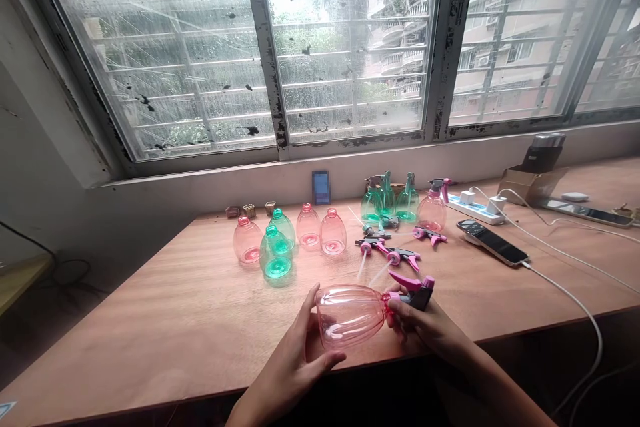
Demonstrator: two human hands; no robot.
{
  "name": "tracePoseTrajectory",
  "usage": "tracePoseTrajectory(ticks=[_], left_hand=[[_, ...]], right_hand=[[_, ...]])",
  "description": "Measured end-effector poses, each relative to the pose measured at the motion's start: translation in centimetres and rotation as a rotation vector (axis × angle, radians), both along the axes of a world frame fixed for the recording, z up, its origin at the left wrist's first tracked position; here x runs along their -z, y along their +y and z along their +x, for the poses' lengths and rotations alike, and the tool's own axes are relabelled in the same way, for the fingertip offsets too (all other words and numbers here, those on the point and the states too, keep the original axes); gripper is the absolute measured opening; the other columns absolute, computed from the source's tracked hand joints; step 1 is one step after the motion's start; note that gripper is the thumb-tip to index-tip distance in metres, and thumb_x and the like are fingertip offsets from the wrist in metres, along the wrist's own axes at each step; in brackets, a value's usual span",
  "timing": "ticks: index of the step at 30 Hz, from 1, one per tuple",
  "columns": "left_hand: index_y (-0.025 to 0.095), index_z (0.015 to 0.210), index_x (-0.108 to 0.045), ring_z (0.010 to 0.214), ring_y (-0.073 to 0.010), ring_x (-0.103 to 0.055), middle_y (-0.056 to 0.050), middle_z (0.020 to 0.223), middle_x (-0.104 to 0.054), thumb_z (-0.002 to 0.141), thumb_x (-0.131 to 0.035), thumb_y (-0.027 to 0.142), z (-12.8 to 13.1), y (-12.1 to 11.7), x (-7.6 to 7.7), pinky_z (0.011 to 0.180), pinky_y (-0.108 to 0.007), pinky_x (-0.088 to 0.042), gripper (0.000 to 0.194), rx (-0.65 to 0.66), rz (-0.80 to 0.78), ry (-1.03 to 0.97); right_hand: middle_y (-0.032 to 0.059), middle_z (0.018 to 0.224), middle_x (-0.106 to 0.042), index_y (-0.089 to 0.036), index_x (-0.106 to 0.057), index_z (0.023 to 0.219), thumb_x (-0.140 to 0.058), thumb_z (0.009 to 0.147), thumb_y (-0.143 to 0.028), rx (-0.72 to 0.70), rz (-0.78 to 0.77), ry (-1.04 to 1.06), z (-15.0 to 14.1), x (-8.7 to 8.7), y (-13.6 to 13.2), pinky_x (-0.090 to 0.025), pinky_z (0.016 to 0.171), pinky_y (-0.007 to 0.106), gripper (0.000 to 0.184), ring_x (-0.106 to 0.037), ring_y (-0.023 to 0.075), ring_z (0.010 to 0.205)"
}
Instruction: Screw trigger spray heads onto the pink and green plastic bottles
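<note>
A clear pink spray bottle (350,315) lies sideways in the air at the table's front edge, its base to the left. My left hand (304,355) cups that base, fingers behind and thumb below. At the neck, my right hand (425,325) grips the pink and grey trigger head (417,288), which sits on the bottle's mouth. Just beyond lie loose trigger heads, among them a pink one (404,257) and another pink one (370,248) with dip tubes. To the left stand open bottles without heads, pink (333,233) and green (277,255).
Green bottles (407,203) with heads and a pink headed bottle (433,212) stand at the back. On the right are a phone (493,242) on a white cable, a power strip (475,208) and a cardboard box (523,185). A small dark-framed device (321,187) leans against the wall.
</note>
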State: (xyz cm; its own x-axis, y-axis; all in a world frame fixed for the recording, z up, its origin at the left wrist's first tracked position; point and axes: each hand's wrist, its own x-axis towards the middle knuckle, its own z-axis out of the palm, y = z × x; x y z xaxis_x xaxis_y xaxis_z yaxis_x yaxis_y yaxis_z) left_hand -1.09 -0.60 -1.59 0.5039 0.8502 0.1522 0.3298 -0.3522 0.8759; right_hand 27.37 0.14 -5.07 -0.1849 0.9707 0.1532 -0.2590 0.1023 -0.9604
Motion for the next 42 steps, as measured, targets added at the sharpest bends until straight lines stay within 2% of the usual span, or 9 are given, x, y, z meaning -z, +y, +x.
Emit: tracePoseTrajectory(ticks=[23,42], left_hand=[[0.030,0.162,-0.012,0.141,-0.0322,-0.044,-0.012,0.142,-0.056,0.088,-0.073,0.028,0.02,-0.04,-0.06,0.121,-0.048,-0.029,0.095,-0.007,-0.002,-0.008],[0.030,0.162,-0.008,0.139,-0.0302,-0.046,-0.012,0.143,-0.055,0.090,-0.071,0.028,-0.11,0.17,0.18,0.121,-0.046,-0.028,0.095,0.016,-0.017,-0.004]], right_hand=[[0.0009,0.069,-0.068,-0.018,-0.061,0.089,-0.078,0.081,-0.056,0.017,-0.020,0.005,-0.23,-0.49,-0.22,-0.042,0.051,0.027,0.043,-0.058,0.0140,0.051],[0.0020,0.070,-0.068,-0.016,-0.062,0.082,-0.077,0.085,-0.053,0.001,-0.011,-0.004,-0.08,-0.38,-0.19,-0.042,0.051,0.026,0.040,-0.058,0.0131,0.052]])
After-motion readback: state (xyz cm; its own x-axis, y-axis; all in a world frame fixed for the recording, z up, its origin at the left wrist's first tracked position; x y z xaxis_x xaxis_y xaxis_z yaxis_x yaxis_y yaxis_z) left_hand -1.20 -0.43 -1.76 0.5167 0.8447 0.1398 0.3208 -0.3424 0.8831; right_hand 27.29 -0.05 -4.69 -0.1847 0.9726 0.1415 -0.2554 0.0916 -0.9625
